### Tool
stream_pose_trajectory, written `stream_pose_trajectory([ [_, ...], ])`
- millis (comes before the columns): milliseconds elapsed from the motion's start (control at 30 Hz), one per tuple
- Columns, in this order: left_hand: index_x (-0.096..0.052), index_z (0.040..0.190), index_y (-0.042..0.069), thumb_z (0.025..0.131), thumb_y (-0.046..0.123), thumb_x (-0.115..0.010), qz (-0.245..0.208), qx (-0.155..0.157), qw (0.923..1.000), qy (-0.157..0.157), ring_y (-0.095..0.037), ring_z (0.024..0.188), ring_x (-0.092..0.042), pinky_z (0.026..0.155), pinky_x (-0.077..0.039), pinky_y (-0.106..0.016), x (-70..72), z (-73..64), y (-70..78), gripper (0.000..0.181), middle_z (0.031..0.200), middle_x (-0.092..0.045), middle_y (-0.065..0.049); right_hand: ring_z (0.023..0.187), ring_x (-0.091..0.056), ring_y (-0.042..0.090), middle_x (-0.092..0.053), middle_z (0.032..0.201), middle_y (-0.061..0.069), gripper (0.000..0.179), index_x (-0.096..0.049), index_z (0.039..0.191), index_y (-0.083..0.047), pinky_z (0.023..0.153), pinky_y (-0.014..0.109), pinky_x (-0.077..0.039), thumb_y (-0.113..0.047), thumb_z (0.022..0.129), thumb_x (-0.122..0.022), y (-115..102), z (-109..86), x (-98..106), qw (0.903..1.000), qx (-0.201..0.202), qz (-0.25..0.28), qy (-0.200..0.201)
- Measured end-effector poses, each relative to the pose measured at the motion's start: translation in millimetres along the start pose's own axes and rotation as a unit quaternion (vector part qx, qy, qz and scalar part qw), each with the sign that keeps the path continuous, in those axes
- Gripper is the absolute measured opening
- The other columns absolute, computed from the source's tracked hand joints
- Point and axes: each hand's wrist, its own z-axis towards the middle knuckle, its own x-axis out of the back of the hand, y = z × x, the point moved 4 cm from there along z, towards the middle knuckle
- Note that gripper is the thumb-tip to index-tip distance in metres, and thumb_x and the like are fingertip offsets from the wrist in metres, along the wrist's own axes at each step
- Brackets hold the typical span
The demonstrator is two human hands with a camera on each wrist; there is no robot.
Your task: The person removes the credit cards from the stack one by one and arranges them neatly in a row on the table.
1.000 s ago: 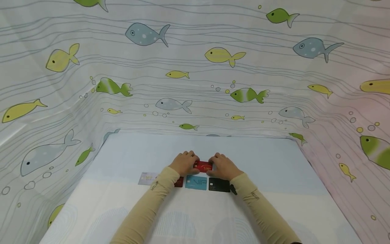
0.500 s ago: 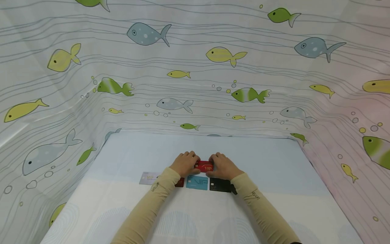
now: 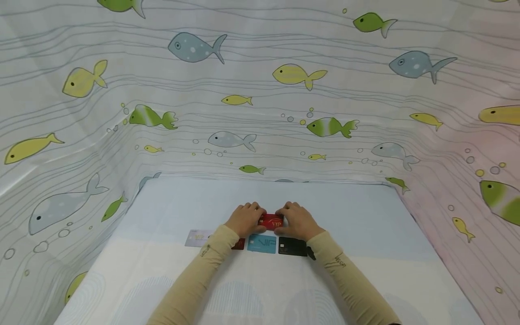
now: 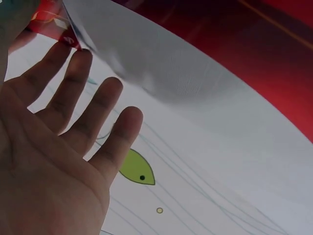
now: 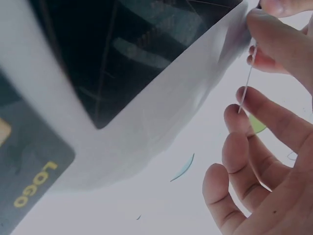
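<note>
In the head view, a red card [image 3: 271, 221] printed with VIP stands between my two hands. My left hand [image 3: 244, 219] pinches its left edge between thumb and fingers. Its right edge is gripped likewise by my right hand [image 3: 299, 221]. Seen from the right wrist, the card is nearly edge-on, a thin line at the fingertips. Just nearer than the hands lies a row of flat cards: a pale lilac one [image 3: 197, 238], a dark red one [image 3: 239, 243] partly behind the left sleeve, a light blue one [image 3: 262, 243] and a black one [image 3: 291, 246].
Another dark card [image 3: 311, 253] shows partly beside the right sleeve; a grey card [image 5: 29, 176] marked LOGO appears in the right wrist view. A pale printed cloth covers the table [image 3: 162, 203]. Fish-patterned sheets [image 3: 260, 113] rise at the back and both sides.
</note>
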Motion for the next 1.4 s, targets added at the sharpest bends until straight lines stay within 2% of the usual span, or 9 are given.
stream_pose_trajectory([
  [267,-0.064,0.134,0.015,0.089,0.048,-0.076,0.009,-0.01,0.9999,-0.003,-0.027,0.113,-0.06,0.097,-0.05,-0.046,-1.1,-2.0,-3.1,0.057,0.124,-0.064,-0.007,0.101,-0.058,0.02,-0.062,0.111,0.002,0.057,-0.071,0.125,-0.018,0.092,0.042,-0.053,-0.051,0.08,-0.084,-1,-4.5,1,0.9997,0.012,-0.014,0.017],
  [567,-0.063,0.135,0.015,0.09,0.048,-0.075,-0.005,-0.021,0.9997,-0.007,-0.027,0.114,-0.061,0.097,-0.049,-0.046,-0.7,-4.3,-5.1,0.058,0.124,-0.064,-0.006,0.103,-0.059,0.02,-0.062,0.115,0.002,0.059,-0.068,0.128,-0.018,0.093,0.042,-0.053,-0.051,0.082,-0.082,-3,-6.4,1,0.9994,0.014,-0.022,0.021],
  [833,-0.063,0.135,0.014,0.09,0.051,-0.072,0.004,-0.023,0.9996,0.013,-0.025,0.112,-0.06,0.097,-0.05,-0.045,-3.2,-6.2,-3.8,0.059,0.122,-0.063,-0.007,0.102,-0.059,0.022,-0.062,0.114,0.005,0.059,-0.069,0.128,-0.014,0.091,0.042,-0.054,-0.048,0.082,-0.083,-4,-11.5,4,0.9984,0.036,-0.016,0.041],
  [1067,-0.065,0.132,0.015,0.09,0.054,-0.072,0.014,-0.042,0.9981,0.043,-0.023,0.107,-0.061,0.095,-0.052,-0.043,3.5,-8.2,10.3,0.058,0.118,-0.063,-0.005,0.1,-0.059,0.019,-0.062,0.114,0.004,0.06,-0.068,0.129,-0.014,0.089,0.039,-0.054,-0.049,0.082,-0.082,4,-24.3,11,0.9972,0.048,-0.01,0.057],
  [1167,-0.065,0.131,0.017,0.09,0.056,-0.07,0.02,-0.048,0.997,0.057,-0.021,0.105,-0.06,0.095,-0.052,-0.041,6.9,-9.0,17.2,0.057,0.116,-0.063,-0.004,0.104,-0.059,0.019,-0.061,0.116,0.002,0.06,-0.068,0.13,-0.017,0.092,0.04,-0.054,-0.05,0.082,-0.082,8,-30.7,16,0.9976,0.04,0.0,0.057],
  [1400,-0.066,0.13,0.017,0.091,0.059,-0.068,0.002,-0.072,0.9942,0.081,-0.018,0.105,-0.061,0.093,-0.053,-0.038,12.8,-13.5,35.0,0.057,0.117,-0.064,-0.002,0.108,-0.059,0.02,-0.061,0.118,0.001,0.058,-0.068,0.13,-0.02,0.094,0.043,-0.053,-0.048,0.081,-0.083,19,-50.5,25,0.9978,0.021,0.043,0.045],
])
